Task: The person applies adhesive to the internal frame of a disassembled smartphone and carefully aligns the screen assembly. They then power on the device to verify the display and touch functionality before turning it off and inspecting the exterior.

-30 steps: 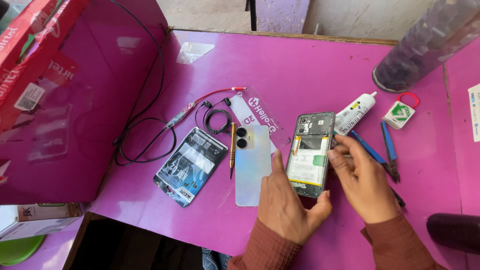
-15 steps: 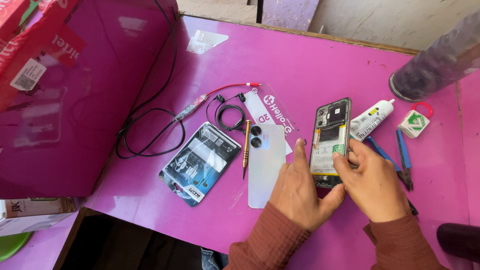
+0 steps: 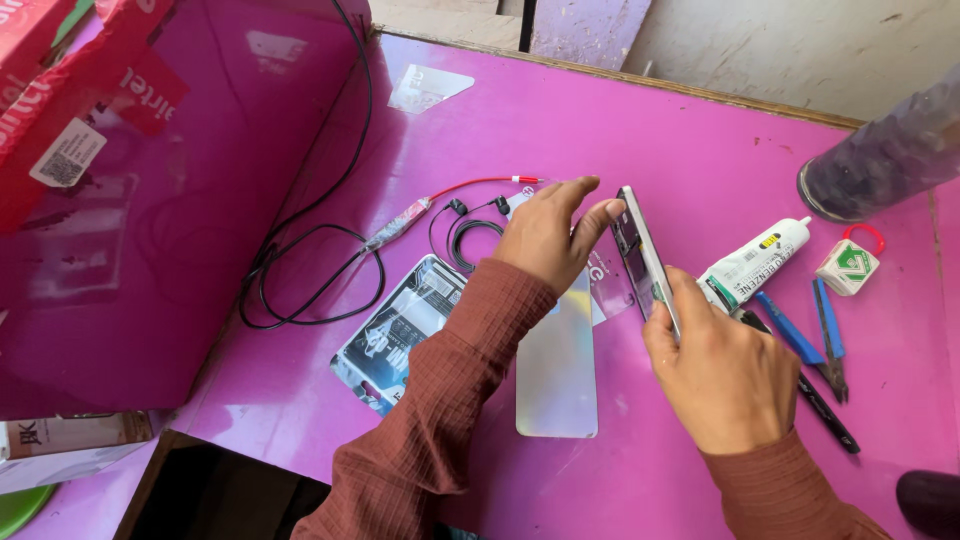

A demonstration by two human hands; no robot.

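Observation:
An opened phone body [image 3: 640, 255] stands tilted on its long edge above the pink table [image 3: 640, 130]. My right hand [image 3: 725, 375] grips its lower end. My left hand [image 3: 555, 235] reaches across, fingertips touching the phone's upper end. Under my left forearm lies a pale, shiny back cover [image 3: 557, 375], flat on the table. A dark plastic packet [image 3: 400, 330] lies to the left of it.
A white glue tube [image 3: 755, 265], blue-handled tweezers [image 3: 825, 335], a black pen-like tool [image 3: 820, 405] and a small white bottle with a red ring [image 3: 850, 265] lie at the right. Black and red cables [image 3: 320, 270] curl at the left by a magenta box [image 3: 130, 220]. A dark cylinder [image 3: 885, 155] lies at the back right.
The phone body has been raised from flat to standing on its edge. My left hand moved up and across to its top end. The camera view shifted closer.

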